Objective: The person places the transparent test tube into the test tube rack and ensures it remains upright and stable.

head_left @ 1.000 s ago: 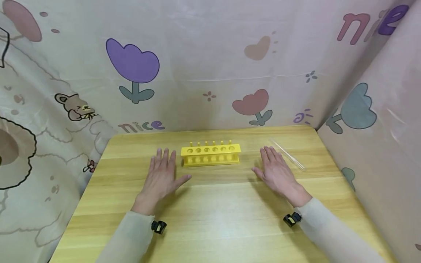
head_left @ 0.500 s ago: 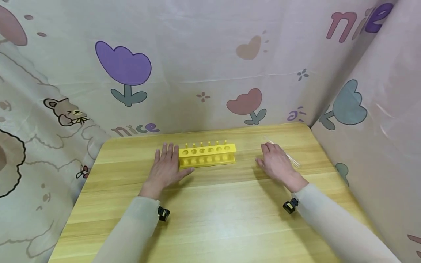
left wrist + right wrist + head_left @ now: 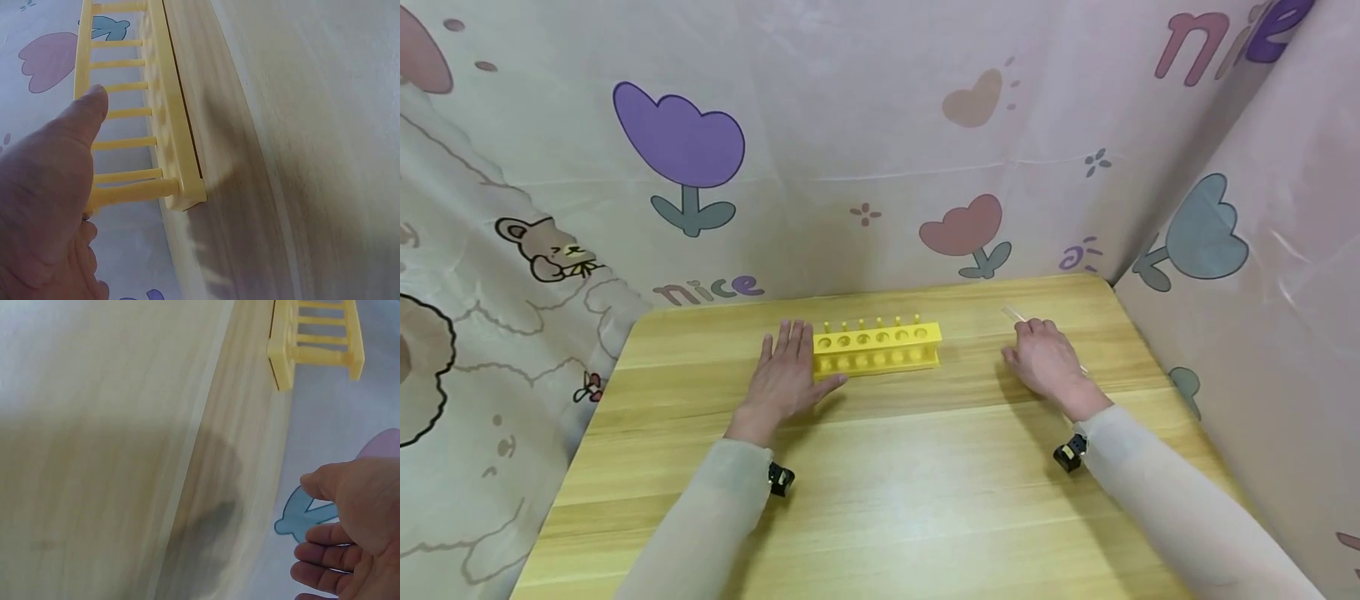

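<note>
A yellow test tube rack (image 3: 880,337) stands at the back middle of the table, with a row of round holes and upright pegs behind. My left hand (image 3: 784,377) is at its left end, fingers straight and thumb stretched along the front; in the left wrist view the thumb (image 3: 81,115) overlaps the rack's upper part. To the right, my right hand (image 3: 1043,358) hovers over a thin clear rod (image 3: 1013,314), covering its middle. In the right wrist view its fingers (image 3: 325,556) bend loosely, apart from the thumb, with nothing visible between them.
The wooden table (image 3: 895,492) extends from the back curtain toward me. Printed curtains (image 3: 820,108) hang behind and on both sides. A small black wrist camera (image 3: 781,479) sits at the left cuff, another black camera (image 3: 1070,452) at the right.
My left hand has moved right, up to the rack's left end. My right hand's fingers went from straight to bent as it shifted over the clear rod. The head view shifted slightly.
</note>
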Demonstrator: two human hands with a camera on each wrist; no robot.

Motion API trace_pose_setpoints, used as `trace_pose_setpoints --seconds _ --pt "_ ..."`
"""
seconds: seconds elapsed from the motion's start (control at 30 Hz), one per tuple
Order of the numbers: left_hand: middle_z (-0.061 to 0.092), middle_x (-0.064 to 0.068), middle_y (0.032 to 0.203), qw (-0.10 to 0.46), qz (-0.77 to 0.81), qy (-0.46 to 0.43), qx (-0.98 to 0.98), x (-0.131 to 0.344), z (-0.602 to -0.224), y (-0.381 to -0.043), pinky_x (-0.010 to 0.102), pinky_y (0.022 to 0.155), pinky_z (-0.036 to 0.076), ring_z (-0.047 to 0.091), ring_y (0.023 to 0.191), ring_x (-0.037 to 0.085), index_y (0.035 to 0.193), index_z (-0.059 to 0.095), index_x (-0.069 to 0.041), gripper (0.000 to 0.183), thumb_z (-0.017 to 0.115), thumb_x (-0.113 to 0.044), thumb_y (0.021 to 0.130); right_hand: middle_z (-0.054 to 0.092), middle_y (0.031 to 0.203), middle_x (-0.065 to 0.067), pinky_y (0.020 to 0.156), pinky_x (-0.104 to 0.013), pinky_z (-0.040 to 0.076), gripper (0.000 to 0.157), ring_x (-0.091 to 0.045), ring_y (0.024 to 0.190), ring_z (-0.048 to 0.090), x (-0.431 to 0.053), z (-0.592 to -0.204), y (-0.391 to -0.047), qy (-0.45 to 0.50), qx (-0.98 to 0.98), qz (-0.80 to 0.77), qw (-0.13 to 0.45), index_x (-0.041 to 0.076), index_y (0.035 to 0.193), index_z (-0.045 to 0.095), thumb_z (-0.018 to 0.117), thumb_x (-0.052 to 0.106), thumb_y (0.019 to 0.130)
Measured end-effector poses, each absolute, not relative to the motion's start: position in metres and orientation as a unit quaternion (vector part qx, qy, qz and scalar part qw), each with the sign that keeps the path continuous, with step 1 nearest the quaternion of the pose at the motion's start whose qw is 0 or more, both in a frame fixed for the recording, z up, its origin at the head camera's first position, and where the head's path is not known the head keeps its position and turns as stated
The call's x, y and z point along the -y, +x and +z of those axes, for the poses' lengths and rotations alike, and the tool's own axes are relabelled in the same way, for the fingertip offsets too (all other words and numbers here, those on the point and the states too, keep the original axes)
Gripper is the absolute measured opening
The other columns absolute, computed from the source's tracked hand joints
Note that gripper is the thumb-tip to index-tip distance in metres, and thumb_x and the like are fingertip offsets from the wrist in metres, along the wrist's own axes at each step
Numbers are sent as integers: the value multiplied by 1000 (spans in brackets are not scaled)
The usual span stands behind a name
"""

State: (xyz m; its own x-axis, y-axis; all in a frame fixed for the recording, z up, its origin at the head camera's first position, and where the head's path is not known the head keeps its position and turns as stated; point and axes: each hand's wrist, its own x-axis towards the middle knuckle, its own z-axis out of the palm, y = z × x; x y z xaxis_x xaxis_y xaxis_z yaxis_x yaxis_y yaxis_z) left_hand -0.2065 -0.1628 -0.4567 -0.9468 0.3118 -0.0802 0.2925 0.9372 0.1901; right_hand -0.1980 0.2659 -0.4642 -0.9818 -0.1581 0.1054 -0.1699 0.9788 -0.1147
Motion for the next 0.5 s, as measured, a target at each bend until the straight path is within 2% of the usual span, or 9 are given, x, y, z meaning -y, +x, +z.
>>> trace_pose_setpoints --seconds 0.23,0.5 --pt "-7 21 175 73 77 157 -982 163 -454 -206 60 131 -5 -8 163 39 167 -3 1 99 43 -63 108 62 99 -27 82 -55 51 41 -42 93 56 -284 -460 -213 50 998 47 10 -15 112 58 61 24 103" --pt "-10 20 175 86 79 159 -980 163 -452 -207 59 132 -3 -10 163 37 166 -5 1 92 37 -59 111 60 92 -25 79 -55 51 34 -42 91 55 -306 -454 -232 12 998 20 -50 -11 100 59 63 23 100"
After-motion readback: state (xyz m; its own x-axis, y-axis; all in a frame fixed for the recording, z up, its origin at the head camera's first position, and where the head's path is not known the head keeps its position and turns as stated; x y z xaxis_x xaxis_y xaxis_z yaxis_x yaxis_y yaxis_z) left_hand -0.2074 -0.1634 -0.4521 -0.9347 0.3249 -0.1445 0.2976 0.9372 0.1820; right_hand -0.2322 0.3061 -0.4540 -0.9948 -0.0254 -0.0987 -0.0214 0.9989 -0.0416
